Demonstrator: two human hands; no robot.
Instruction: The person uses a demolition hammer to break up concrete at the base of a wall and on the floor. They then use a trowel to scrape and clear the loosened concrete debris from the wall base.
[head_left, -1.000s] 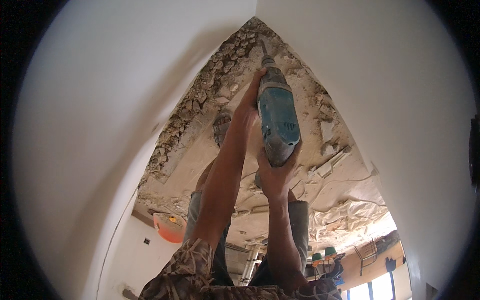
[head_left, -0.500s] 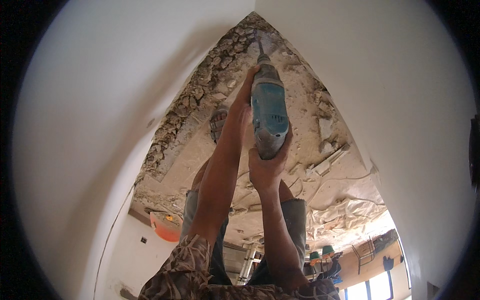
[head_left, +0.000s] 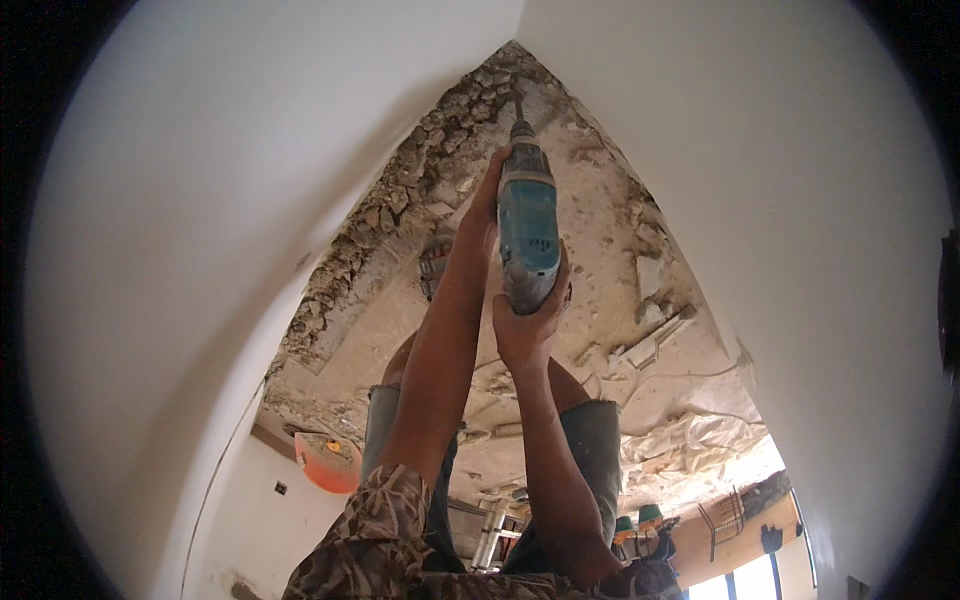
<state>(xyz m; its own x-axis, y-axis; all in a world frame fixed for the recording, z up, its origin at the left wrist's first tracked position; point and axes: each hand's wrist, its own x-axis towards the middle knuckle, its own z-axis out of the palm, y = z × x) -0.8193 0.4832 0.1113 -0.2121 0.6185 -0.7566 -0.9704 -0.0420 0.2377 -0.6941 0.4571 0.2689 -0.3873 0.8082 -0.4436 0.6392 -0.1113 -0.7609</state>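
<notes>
A dusty teal and grey hammer drill (head_left: 530, 215) points away from me, held in both hands. Its long bit (head_left: 519, 105) meets the broken floor close to the far corner; exactly where the tip rests is hard to see. My left hand (head_left: 489, 190) grips the drill's front from the left side, its fingers mostly hidden under the grey housing. At the rear, my right hand (head_left: 527, 332) is wrapped around the handle. Chunks of broken rubble (head_left: 400, 190) lie left of the bit, along the wall.
White walls (head_left: 230, 180) close in on both sides and join at the corner. My sandalled foot (head_left: 434, 265) stands beside the rubble. Broken strips (head_left: 655, 338), a cable (head_left: 690, 375) and crumpled plastic sheeting (head_left: 700, 447) lie to the right. An orange tub-like container (head_left: 325, 468) is at lower left.
The drill's rear end and my right hand have swung slightly left, so the drill lines up straighter. The whole scene sits a little lower in view. Both hands keep their grip.
</notes>
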